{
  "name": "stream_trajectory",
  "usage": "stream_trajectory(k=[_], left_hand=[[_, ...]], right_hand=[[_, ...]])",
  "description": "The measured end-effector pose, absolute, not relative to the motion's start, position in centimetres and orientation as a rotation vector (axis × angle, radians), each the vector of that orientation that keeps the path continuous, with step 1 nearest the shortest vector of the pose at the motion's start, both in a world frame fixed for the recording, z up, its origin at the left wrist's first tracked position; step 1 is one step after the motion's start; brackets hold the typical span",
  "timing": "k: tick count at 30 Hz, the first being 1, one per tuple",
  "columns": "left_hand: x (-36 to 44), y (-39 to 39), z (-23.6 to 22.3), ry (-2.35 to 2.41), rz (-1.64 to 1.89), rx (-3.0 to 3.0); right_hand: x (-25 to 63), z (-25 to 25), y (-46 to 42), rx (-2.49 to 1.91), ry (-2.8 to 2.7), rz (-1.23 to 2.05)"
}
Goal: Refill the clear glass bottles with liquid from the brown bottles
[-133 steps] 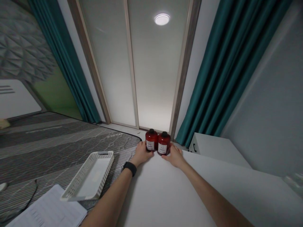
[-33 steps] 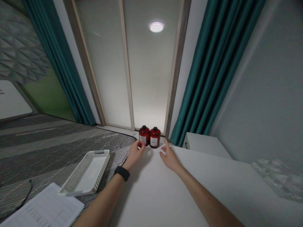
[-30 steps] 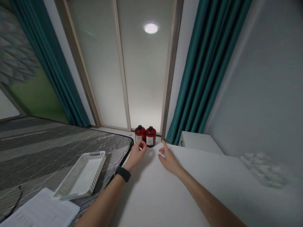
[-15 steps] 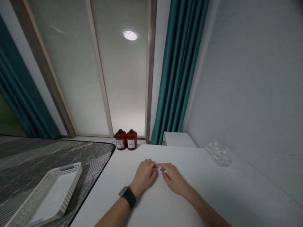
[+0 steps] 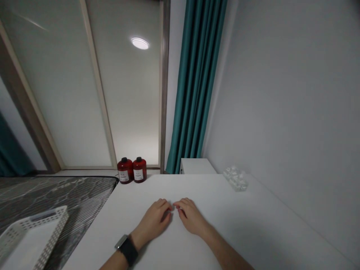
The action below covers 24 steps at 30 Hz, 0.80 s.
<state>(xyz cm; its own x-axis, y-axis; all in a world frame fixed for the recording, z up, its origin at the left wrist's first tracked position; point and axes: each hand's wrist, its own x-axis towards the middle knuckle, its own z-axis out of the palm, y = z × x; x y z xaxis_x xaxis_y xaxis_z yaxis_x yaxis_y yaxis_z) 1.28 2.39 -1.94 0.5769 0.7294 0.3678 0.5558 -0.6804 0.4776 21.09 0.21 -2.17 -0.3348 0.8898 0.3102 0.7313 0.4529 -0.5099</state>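
My left hand (image 5: 156, 218), with a dark watch (image 5: 126, 249) on its wrist, rests over the white tabletop (image 5: 135, 208). Its fingers are loosely curled, thumb apart from the forefinger, and nothing shows between them. Facing it, my right hand (image 5: 192, 216) is likewise loosely bent and holds nothing; the fingertips of both hands nearly meet. Beyond them, at the table's far left corner, a dark red bottle (image 5: 125, 170) with a black cap and white label stands upright. A matching red bottle (image 5: 139, 170) stands right beside it.
A clear, lumpy plastic item (image 5: 235, 179) lies at the right by the wall. On the grey patterned bed (image 5: 84, 191) at left sits a white perforated basket (image 5: 60, 221). A white cabinet (image 5: 197, 165) and a green curtain (image 5: 195, 86) are behind the table.
My hands have let go of the two red bottles, drawn back toward me and come together over the tabletop. The view has turned right, so the bottles and basket appear further left.
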Motion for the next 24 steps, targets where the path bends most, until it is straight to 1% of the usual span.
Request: stream_trajectory(k=[24], left_hand=[[1.6, 2.21, -1.87, 1.114, 0.67, 2.54]], right_hand=[[21.93, -1.94, 0.07, -1.372, -2.199, 0.427]])
